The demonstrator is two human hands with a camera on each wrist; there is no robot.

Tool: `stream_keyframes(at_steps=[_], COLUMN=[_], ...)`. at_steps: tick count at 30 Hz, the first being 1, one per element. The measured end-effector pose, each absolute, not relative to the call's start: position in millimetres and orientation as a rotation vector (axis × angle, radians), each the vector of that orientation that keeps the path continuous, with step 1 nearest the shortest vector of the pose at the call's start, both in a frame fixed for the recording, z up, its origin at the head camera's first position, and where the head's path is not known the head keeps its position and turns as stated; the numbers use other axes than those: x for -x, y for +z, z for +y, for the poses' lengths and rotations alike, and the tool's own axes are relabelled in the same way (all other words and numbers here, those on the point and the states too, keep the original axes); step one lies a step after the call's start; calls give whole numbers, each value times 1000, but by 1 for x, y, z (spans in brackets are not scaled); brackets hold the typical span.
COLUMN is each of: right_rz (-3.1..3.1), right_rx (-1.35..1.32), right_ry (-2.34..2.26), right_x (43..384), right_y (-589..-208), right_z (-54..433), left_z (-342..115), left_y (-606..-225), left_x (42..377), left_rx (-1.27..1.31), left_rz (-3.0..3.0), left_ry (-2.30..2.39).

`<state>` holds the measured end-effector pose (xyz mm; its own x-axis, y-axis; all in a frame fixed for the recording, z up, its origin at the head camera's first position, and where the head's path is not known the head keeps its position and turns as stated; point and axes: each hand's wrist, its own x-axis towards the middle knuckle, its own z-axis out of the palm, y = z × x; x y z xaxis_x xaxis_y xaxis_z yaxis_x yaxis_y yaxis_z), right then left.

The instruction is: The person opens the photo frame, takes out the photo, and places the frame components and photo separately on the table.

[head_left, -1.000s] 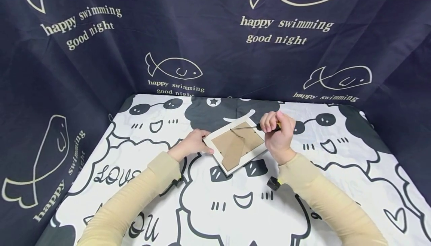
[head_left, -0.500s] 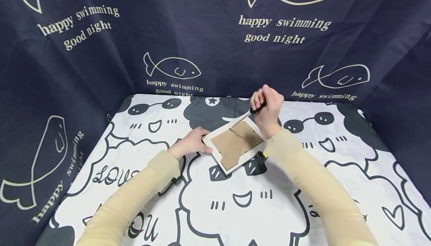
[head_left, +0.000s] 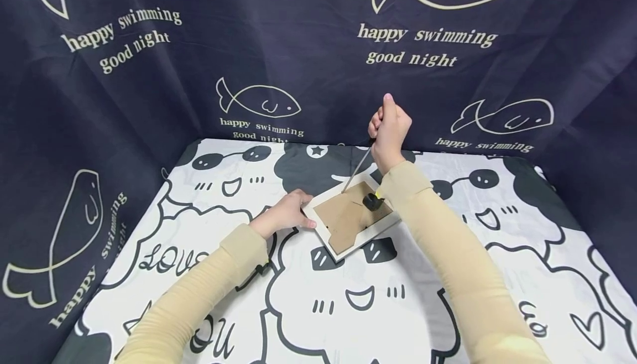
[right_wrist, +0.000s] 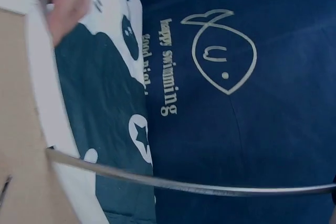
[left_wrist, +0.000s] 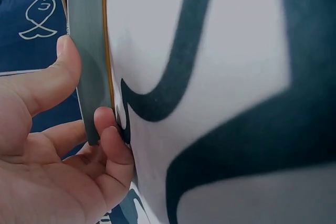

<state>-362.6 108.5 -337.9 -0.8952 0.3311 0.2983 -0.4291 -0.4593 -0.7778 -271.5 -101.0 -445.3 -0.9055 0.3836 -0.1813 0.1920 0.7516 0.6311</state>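
Observation:
A picture frame point(head_left: 349, 249) with a white border lies back up on the patterned cloth, turned at an angle. Its brown backing board point(head_left: 338, 214) faces me, with a stand leg pointing toward the near corner. At the frame's left corner my left hand point(head_left: 287, 212) grips the edge, thumb on one face and fingers on the other in the left wrist view. My right hand point(head_left: 392, 127) is raised above the far side, fingers curled round a screwdriver point(head_left: 358, 168) whose handle is mostly hidden. The metal tip meets the joint between board and border, seen also in the right wrist view.
The table is covered by a black-and-white cartoon cloth point(head_left: 368, 325). Dark blue curtains point(head_left: 328, 37) with fish prints stand behind it and at both sides. A black wrist camera point(head_left: 372, 202) on the right arm hangs over the frame.
My right hand has risen and moved away from me and left, swinging the screwdriver from nearly flat to steep while its tip stays at the same spot. The left hand and frame hold still.

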Motion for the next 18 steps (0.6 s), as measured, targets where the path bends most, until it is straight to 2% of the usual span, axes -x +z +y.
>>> stream_keyframes(at_steps=[6,18], right_rz=[-1321,-1496], right_rx=[105,315], right_ry=[2330,2226], right_x=[387,419], right_y=[-338,-339], right_z=[107,92], left_z=[-100,-101], left_y=[-445,-444], left_x=[272,274], left_rx=[-484,-526], left_rz=[2650,2670], left_ry=[880,832])
